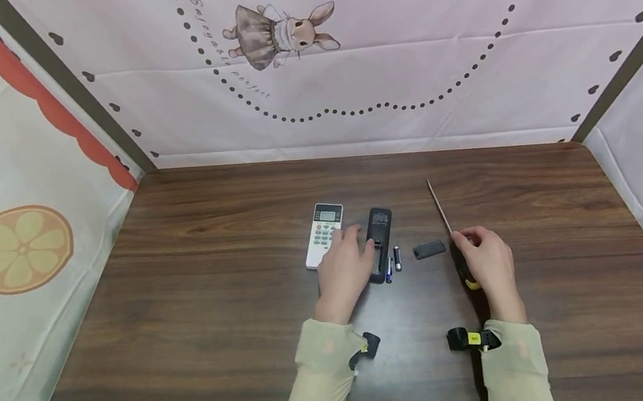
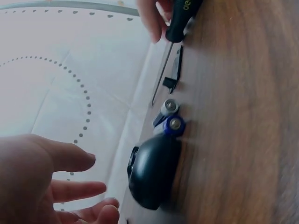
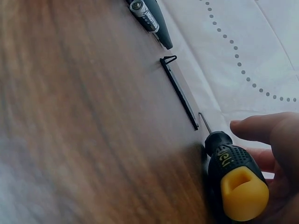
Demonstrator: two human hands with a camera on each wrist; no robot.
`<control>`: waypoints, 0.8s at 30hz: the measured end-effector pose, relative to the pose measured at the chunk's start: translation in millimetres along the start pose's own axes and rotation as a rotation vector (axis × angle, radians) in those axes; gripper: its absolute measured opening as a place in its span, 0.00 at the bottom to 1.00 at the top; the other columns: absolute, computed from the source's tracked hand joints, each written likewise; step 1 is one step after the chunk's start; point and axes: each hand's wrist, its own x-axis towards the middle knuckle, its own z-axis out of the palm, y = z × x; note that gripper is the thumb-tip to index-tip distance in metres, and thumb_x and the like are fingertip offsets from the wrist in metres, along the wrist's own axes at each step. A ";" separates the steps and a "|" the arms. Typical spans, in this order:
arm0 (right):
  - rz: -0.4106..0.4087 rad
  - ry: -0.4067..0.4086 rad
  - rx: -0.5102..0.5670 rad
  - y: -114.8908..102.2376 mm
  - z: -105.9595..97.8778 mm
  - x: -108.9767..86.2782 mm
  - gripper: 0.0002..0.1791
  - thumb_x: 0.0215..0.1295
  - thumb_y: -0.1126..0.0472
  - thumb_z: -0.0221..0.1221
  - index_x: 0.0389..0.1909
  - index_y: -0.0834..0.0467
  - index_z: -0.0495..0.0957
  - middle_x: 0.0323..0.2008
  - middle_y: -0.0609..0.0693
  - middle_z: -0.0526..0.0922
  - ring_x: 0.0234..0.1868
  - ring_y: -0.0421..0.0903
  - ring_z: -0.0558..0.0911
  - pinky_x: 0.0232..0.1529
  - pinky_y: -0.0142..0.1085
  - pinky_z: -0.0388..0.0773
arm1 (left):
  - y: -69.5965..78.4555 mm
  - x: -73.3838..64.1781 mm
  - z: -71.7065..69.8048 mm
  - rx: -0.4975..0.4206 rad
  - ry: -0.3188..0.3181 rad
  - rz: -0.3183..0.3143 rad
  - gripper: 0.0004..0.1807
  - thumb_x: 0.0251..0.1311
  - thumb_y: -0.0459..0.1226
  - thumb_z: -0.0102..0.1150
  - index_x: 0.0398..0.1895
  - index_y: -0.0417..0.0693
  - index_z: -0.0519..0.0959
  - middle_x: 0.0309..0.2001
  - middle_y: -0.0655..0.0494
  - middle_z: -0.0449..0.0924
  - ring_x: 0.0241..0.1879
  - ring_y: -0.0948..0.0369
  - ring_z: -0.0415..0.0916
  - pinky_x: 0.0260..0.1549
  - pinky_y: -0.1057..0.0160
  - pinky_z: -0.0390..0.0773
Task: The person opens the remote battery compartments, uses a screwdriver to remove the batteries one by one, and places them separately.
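My left hand [image 1: 343,269] is over the lower end of a white remote control [image 1: 319,242], beside a black remote control [image 1: 384,219] lying back up. Its fingers are parted and hold nothing in the left wrist view. Two small batteries, one silver [image 1: 397,259] and one blue [image 1: 389,270], lie right of the black remote. A black battery cover [image 1: 429,250] is farther right. My right hand [image 1: 489,266] is beside a black-and-yellow screwdriver [image 3: 233,163] on the table. Its thumb stands apart from the handle in the right wrist view; whether other fingers touch it is hidden.
All this lies on a dark wood-grain table [image 1: 191,328]. A white printed cloth [image 1: 396,32] hangs along the back edge, and more cloth stands at the left and right sides. Black wrist cameras are strapped over both sleeves.
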 end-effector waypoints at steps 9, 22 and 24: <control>0.005 0.010 0.021 -0.1 -0.4 0.9 0.22 0.62 0.43 0.48 0.44 0.56 0.77 0.36 0.53 0.75 0.38 0.51 0.72 0.38 0.42 0.65 | -10.6 6.3 -5.9 0.013 0.267 0.020 0.18 0.52 0.47 0.57 0.46 0.54 0.76 0.45 0.52 0.69 0.45 0.54 0.64 0.36 0.55 0.68; 0.012 0.011 0.052 -3.0 -0.9 0.4 0.20 0.63 0.45 0.49 0.44 0.55 0.76 0.39 0.53 0.75 0.40 0.51 0.71 0.39 0.43 0.65 | -29.0 9.0 1.4 0.071 0.074 -0.099 0.37 0.43 0.47 0.66 0.59 0.51 0.64 0.59 0.46 0.52 0.57 0.48 0.50 0.49 0.47 0.56; 0.005 0.012 0.057 -3.1 -1.3 0.0 0.20 0.63 0.45 0.49 0.44 0.55 0.76 0.39 0.53 0.75 0.40 0.51 0.71 0.40 0.43 0.65 | -30.6 9.6 1.6 0.079 0.078 -0.099 0.37 0.44 0.44 0.66 0.60 0.52 0.64 0.59 0.46 0.52 0.56 0.49 0.51 0.47 0.48 0.57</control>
